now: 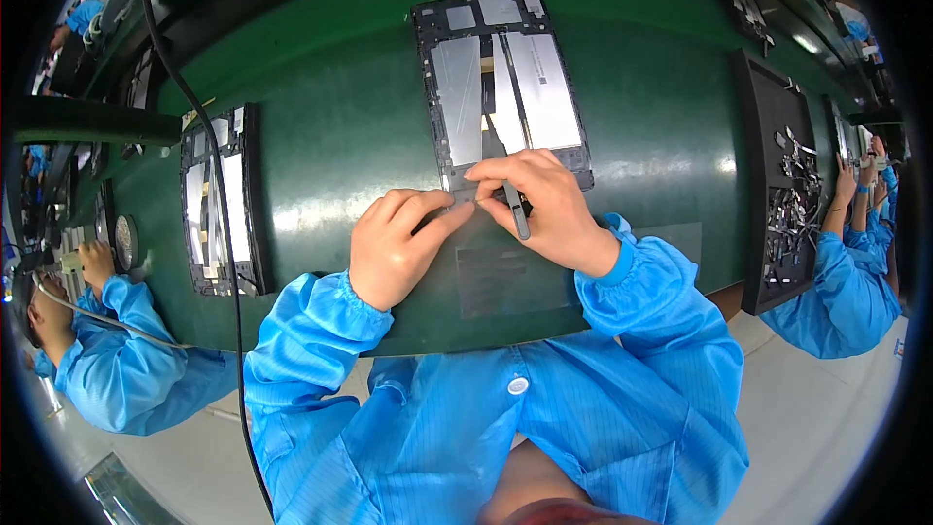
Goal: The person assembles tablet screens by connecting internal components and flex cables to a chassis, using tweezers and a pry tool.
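Note:
An opened tablet [544, 68] lies in front of me, its silver battery panels and black frame exposed. My right hand [554, 214] is closed around dark grey tweezers [521, 222] over the tablet's near end. Its thumb and forefinger point in toward the left fingertips. At the near left corner of the tablet is my left hand [398, 238], thumb and forefinger bent together by the edge. What lies between those fingertips is too small and covered to make out. A thin clear sheet [510, 282] lies on the green table just below my hands.
Another opened tablet [248, 204] lies at the left, crossed by a hanging black cable [209, 126]. On the right stands a black tray [753, 136] with many small metal parts. Co-workers in blue sleeves sit at the left [126, 321] and right [826, 272]. A dark shelf borders the far side.

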The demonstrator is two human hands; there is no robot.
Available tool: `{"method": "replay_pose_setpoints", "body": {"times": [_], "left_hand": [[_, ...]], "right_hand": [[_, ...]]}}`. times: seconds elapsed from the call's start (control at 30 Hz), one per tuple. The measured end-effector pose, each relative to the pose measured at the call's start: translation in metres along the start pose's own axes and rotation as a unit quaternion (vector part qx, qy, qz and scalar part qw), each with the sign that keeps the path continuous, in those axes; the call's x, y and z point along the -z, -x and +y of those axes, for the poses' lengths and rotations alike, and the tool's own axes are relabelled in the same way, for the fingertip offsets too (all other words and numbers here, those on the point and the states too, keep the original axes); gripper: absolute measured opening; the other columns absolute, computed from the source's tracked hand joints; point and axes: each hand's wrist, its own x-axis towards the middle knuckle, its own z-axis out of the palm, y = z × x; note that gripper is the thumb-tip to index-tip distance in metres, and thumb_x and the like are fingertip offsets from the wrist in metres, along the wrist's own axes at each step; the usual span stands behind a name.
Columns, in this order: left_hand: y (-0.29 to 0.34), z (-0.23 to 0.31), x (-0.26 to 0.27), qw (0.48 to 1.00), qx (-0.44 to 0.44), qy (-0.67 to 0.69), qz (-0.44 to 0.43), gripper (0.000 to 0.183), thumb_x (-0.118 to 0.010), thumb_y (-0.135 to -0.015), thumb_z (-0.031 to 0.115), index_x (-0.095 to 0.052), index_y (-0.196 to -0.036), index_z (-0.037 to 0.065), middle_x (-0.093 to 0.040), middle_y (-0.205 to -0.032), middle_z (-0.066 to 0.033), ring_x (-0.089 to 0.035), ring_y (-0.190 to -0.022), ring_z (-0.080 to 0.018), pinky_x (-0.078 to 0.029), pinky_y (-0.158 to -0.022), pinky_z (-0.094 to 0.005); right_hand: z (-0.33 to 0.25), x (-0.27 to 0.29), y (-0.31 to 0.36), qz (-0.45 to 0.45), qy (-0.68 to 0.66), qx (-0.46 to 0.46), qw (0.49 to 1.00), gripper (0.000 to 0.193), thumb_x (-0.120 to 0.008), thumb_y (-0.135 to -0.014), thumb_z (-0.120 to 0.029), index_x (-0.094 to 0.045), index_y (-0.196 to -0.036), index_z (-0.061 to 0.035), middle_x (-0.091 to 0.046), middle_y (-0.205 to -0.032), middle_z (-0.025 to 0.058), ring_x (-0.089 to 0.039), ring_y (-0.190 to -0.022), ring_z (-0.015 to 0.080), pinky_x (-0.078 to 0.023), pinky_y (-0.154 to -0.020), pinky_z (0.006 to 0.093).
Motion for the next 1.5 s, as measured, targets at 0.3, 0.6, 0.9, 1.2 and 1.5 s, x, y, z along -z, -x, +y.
{"method": "replay_pose_setpoints", "body": {"times": [0.3, 0.6, 0.9, 1.2, 1.5], "left_hand": [[0.001, -0.003, -0.001, 0.999, -0.001, 0.038, 0.015, 0.043, -0.076, -0.065, 0.0, -0.077, -0.107, 0.012, -0.069, -0.101, -0.0029, -0.064, -0.087, -0.0225, -0.055, -0.072, -0.0336], [0.001, -0.002, 0.005, 0.997, -0.05, -0.062, -0.016, 0.043, -0.071, -0.067, 0.007, -0.076, -0.109, 0.013, -0.069, -0.106, -0.0029, -0.065, -0.088, -0.0213, -0.056, -0.071, -0.0325], [0.004, -0.003, 0.004, 0.998, -0.035, -0.04, -0.016, 0.044, -0.07, -0.068, 0.009, -0.076, -0.111, 0.018, -0.069, -0.108, -0.0017, -0.065, -0.089, -0.021, -0.055, -0.072, -0.0329], [0.002, -0.001, 0.006, 0.996, -0.05, -0.067, -0.043, 0.049, -0.068, -0.071, 0.01, -0.073, -0.119, 0.018, -0.065, -0.112, -0.0029, -0.064, -0.095, -0.0217, -0.054, -0.077, -0.0336], [0.0, 0.004, 0.0, 0.999, -0.005, -0.02, -0.025, 0.044, -0.07, -0.071, 0.004, -0.071, -0.115, 0.012, -0.064, -0.108, -0.0065, -0.064, -0.093, -0.0255, -0.054, -0.077, -0.0368]], "right_hand": [[-0.001, 0.001, -0.002, -0.002, -0.01, -0.005, 1.0, 0.043, -0.078, -0.076, 0.001, -0.066, -0.115, -0.0109, -0.073, -0.088, -0.0004, -0.068, -0.089, 0.0232, -0.048, -0.083, 0.0364], [0.001, -0.002, -0.001, 0.01, -0.002, 0.005, 1.0, 0.043, -0.078, -0.076, 0.001, -0.066, -0.115, -0.0111, -0.073, -0.088, -0.0006, -0.068, -0.087, 0.0228, -0.048, -0.081, 0.0365], [0.001, 0.0, -0.001, 0.012, -0.043, -0.02, 0.999, 0.044, -0.078, -0.076, 0.002, -0.066, -0.117, -0.011, -0.073, -0.089, 0.0008, -0.068, -0.086, 0.023, -0.049, -0.084, 0.0374], [-0.003, 0.007, -0.005, -0.04, -0.008, -0.018, 0.999, 0.041, -0.076, -0.079, 0.002, -0.067, -0.117, -0.0096, -0.072, -0.09, 0.0029, -0.068, -0.087, 0.0236, -0.051, -0.081, 0.0365], [-0.012, 0.039, 0.025, -0.025, -0.248, -0.171, 0.953, 0.035, -0.055, -0.099, -0.004, -0.062, -0.133, -0.0052, -0.069, -0.102, 0.01, -0.065, -0.093, 0.0169, -0.051, -0.08, 0.0315]]}}
